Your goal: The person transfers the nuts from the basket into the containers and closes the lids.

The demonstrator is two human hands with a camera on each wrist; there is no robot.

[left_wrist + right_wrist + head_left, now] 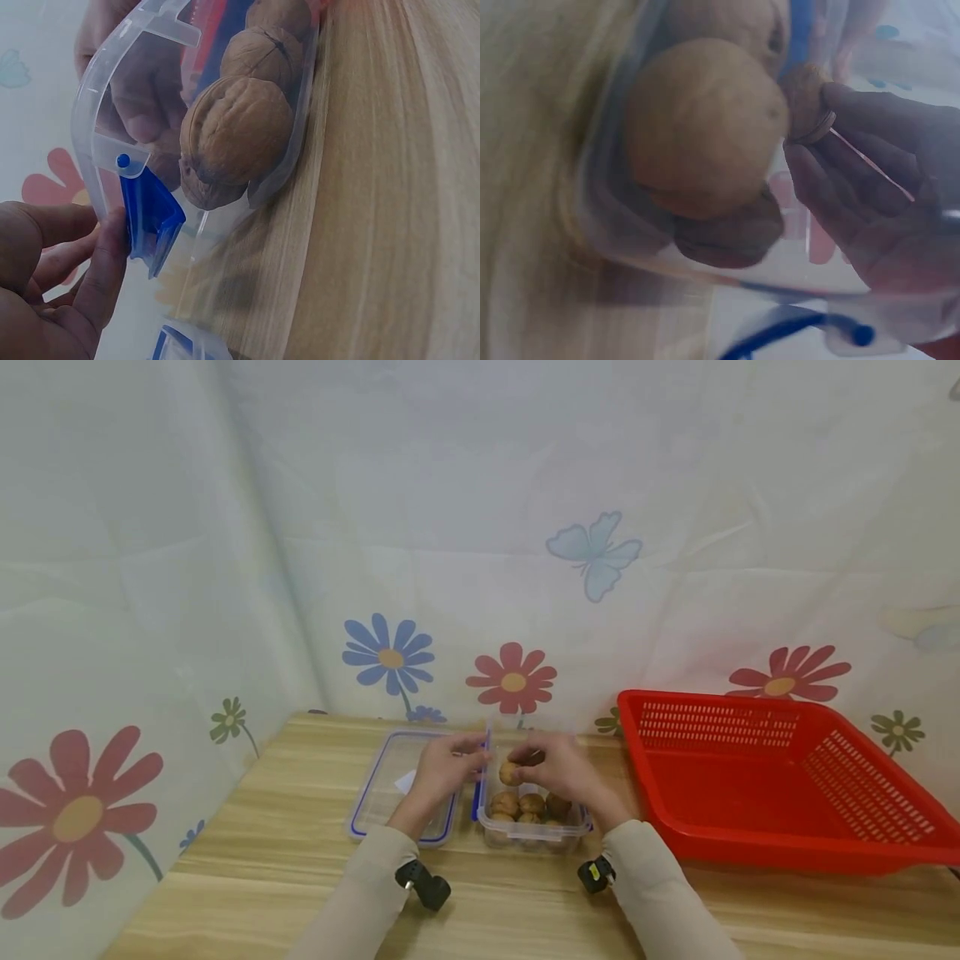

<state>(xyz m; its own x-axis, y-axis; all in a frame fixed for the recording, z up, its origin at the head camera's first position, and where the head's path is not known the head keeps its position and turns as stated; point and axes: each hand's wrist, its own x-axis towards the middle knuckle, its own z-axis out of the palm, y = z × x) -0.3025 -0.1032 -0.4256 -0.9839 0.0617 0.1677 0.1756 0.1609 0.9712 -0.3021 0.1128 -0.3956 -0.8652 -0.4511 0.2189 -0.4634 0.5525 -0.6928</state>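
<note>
A clear plastic food box (536, 833) stands on the table with several walnuts (531, 804) inside. Its blue side latch (154, 217) hangs down in the left wrist view. At the box's left rim, the thumb and fingers of my left hand (447, 766) pinch the edge beside that latch. Inside the box's outline, my right hand (558, 767) pinches one walnut (808, 101) between thumb and fingertips, above the others. The right wrist view looks through the clear wall, so walnuts close to it are blurred.
A clear lid (375, 793) with a blue seal lies flat left of the box, a white paper piece (405, 782) on it. The large red plastic basket (750, 843) stands to the right. A flower-printed curtain (450, 527) hangs behind the wooden table (247, 860).
</note>
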